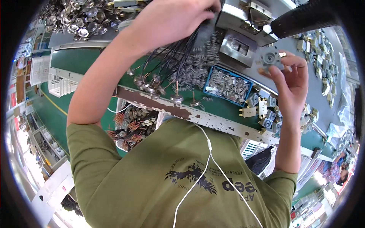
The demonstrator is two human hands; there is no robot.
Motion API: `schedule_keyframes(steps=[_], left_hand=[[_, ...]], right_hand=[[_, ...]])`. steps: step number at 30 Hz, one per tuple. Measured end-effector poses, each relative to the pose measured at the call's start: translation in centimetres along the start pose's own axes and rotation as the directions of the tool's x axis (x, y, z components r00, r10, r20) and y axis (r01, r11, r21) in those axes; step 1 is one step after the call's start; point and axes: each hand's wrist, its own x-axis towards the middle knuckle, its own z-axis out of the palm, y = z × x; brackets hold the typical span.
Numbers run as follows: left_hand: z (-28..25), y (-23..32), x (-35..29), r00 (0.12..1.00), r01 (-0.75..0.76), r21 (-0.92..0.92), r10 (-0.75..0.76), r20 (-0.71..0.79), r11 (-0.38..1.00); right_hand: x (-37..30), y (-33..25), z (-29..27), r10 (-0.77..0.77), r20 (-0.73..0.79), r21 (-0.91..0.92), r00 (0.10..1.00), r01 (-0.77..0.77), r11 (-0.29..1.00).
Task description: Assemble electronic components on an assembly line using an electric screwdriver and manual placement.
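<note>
Just left of R hand [292, 78], edge of metal block [231, 45]; rt. of hand, strip of grey worktop [314, 86]. R hand's fingertips pinch grey part [269, 58] w/ round spiral centre. L hand [169, 21]: can't tell grip.

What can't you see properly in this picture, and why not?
In the head view:
- Whatever the left hand may be holding: the top edge cuts the hand off.
- The far side of the grey part in the right hand: it faces away.
- How many metal pieces fill the blue tray: too small, piled up.
- What the distant person is doing: too small, blurry.
</note>
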Motion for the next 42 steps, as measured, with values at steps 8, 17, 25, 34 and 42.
schedule_keyframes(steps=[8, 17, 25, 34, 42], left_hand=[[-3.2, 2.3, -1.3, 0.956, 0.294, -0.276, -0.285, 0.071, 0.915], [-2.1, 1.9, -1.7, 0.981, 0.191, -0.276, -0.178, 0.07, 0.942], [-1.2, 0.1, -2.6, 0.995, 0.009, -0.245, -0.033, -0.093, 0.97], [-3.2, 1.4, -1.6, 0.949, 0.294, -0.423, -0.315, 0.021, 0.857], [-0.7, -0.9, -2.0, 0.937, -0.262, 0.155, 0.29, -0.193, 0.952]], right_hand=[[2.8, 2.6, 2.0, -0.355, 0.259, -0.849, 0.898, 0.387, 0.359], [3.9, 2.9, 2.1, -0.343, 0.281, -0.843, 0.897, 0.401, 0.359], [2.9, 0.7, 3.6, -0.381, 0.365, -0.883, 0.85, 0.446, 0.148], [-1.8, -0.4, 13.7, 0.389, 0.391, 0.19, 0.834, -0.486, 0.853], [1.7, -5.3, 4.3, 0.113, 0.142, -0.812, 0.983, 0.05, 0.581]])
